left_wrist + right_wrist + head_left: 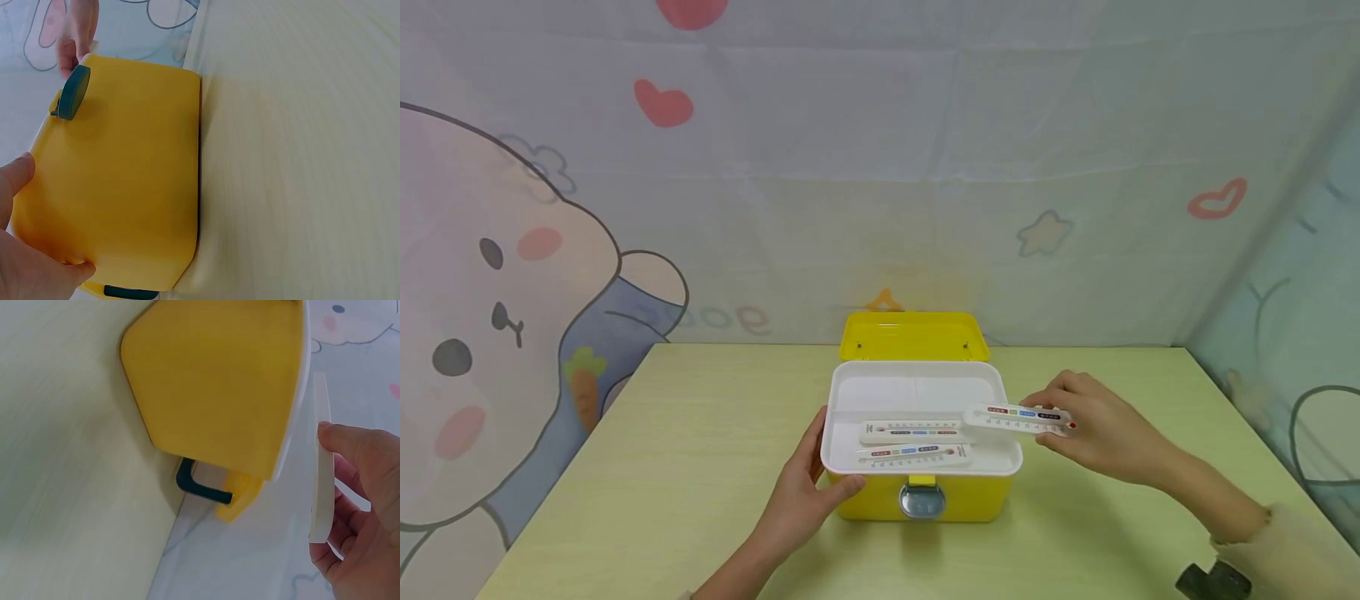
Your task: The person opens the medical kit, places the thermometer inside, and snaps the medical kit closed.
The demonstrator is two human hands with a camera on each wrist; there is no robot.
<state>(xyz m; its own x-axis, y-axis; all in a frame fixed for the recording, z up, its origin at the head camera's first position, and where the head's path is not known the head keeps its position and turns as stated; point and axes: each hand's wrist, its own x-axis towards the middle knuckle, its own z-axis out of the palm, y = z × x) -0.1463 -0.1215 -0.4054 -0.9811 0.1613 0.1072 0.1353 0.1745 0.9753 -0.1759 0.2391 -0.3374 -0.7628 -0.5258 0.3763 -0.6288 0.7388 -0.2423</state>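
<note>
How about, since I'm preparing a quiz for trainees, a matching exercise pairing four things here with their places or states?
Column one:
1. yellow plastic lid
2. left hand
3. right hand
4. rounded shiny latch

Column two:
A. centred on the front of the yellow plastic box
B. pinching a flat white stick with coloured markings
C. open, behind the white plastic tray
D. gripping the box

Pairs: 1-C, 2-D, 3-B, 4-A

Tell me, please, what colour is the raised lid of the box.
The lid is yellow; the head view shows it best.
</note>
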